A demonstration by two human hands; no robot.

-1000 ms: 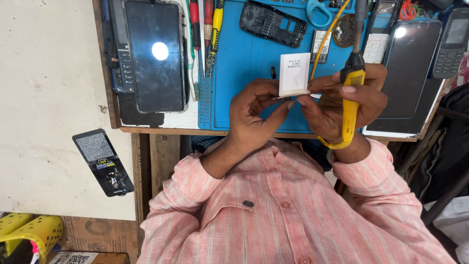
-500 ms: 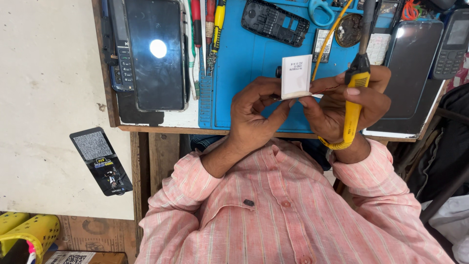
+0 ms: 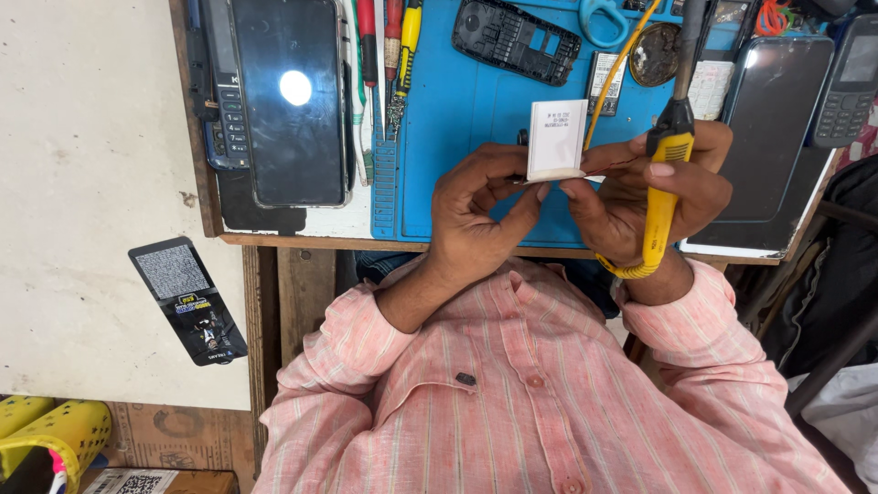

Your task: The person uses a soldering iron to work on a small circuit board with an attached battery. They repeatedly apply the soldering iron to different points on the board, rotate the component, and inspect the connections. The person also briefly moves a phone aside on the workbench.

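Both hands raised above the blue work mat [image 3: 457,137] on the tabletop [image 3: 320,220]. Left hand [image 3: 480,206] and right hand [image 3: 640,197] together pinch a flat white battery [image 3: 556,139], held upright between the fingertips; right hand also clasps a yellow-handled soldering iron [image 3: 660,197]. Dark smartphone [image 3: 293,96] lies at left.

Screens and packages on the surface and floor

A dark smartphone screen [image 3: 294,96] lies at the surface's left edge; another [image 3: 776,128] near its right edge; a black blister package [image 3: 187,300] lies on the floor.
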